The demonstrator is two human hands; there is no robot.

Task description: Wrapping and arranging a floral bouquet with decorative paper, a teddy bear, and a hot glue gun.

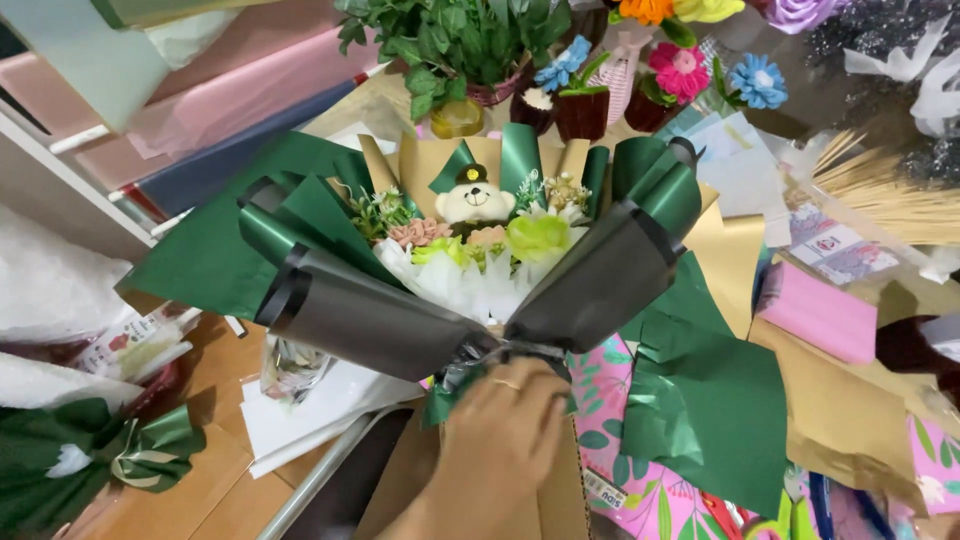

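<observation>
One hand [500, 425] is showing, near centre, with a ring on one finger; it is gripping the gathered base of the bouquet [470, 250], fingers curled round the bunched wrap, and which hand it is cannot be told, the other being out of frame. Count: one bouquet, one small teddy bear [473, 200] in a dark cap sitting at its far centre, two grey cone-shaped wrap folds [380, 315] flaring left and right, several dark green sheets behind them, gold paper at the back. Inside, white, pink and pale green blooms are crowding just beneath the bear. Work surface is lying cluttered: a loose green sheet [710, 400] and gold sheet [835, 410] at near right, a pink floral-print paper [630, 490] under them, white sheets at near left on a wooden top [200, 470]. A green ribbon bow [140, 450] is sitting at far-left near corner. Far side: a leafy potted plant [450, 45], three small pots with blue and pink artificial flowers, rolls of pink and navy paper [200, 110] at far left.
</observation>
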